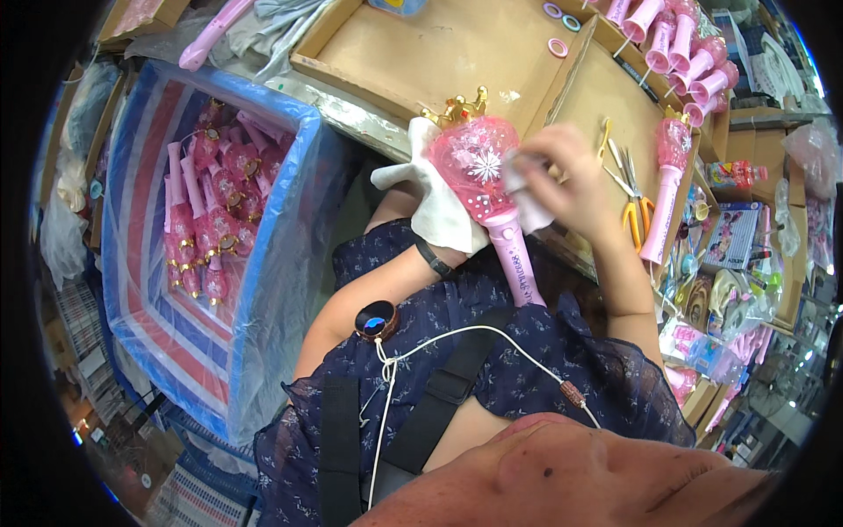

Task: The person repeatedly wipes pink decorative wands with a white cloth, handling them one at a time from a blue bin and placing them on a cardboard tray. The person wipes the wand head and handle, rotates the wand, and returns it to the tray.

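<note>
A pink plastic toy wand (484, 158) with a clear pink head, a white snowflake and a gold crown lies tilted before me, its handle towards my lap. Under its head, my left hand (454, 253) supports it through a white cloth (435, 211) that covers most of the fingers. At the right side of the head, my right hand (560, 178) is blurred and pinches a piece of white cloth (527, 204) against the wand. A second pink wand (668, 178) with a crown lies at the right, beside orange-handled scissors (632, 197).
A lined bin (244, 329) holding many pink wands stands at the left. Cardboard trays (428, 39) lie ahead, with small rings (557, 47), a black marker (635, 79) and a yellow-handled tool (603, 137). More wand parts (685, 39) stand at the upper right. A bottle (731, 174) lies farther right.
</note>
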Demonstrator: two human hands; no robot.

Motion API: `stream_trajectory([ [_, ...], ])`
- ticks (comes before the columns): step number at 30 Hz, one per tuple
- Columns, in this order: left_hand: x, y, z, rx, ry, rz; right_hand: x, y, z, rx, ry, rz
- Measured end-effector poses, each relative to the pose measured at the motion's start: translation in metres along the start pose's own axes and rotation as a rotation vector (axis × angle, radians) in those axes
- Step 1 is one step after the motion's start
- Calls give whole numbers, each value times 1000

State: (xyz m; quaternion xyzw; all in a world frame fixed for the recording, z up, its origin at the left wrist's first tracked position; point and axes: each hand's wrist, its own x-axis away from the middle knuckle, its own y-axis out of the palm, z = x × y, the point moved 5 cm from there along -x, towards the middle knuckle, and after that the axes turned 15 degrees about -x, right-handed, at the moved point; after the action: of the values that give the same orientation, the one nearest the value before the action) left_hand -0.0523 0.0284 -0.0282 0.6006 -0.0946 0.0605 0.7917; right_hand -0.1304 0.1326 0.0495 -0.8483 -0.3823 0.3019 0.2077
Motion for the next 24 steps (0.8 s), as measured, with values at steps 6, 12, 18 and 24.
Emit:
stream_trajectory([
  [6,-5,-16,-5,-215,68,-206,-11,24,-19,-32,4,343],
  [12,0,-24,-7,-256,114,-108,-9,31,-30,40,-253,156],
  [18,7,-2,-2,216,84,-536,-11,27,-31,18,-248,193],
  [24,4,-14,-6,-325,71,-33,-12,25,-25,-17,-36,343],
])
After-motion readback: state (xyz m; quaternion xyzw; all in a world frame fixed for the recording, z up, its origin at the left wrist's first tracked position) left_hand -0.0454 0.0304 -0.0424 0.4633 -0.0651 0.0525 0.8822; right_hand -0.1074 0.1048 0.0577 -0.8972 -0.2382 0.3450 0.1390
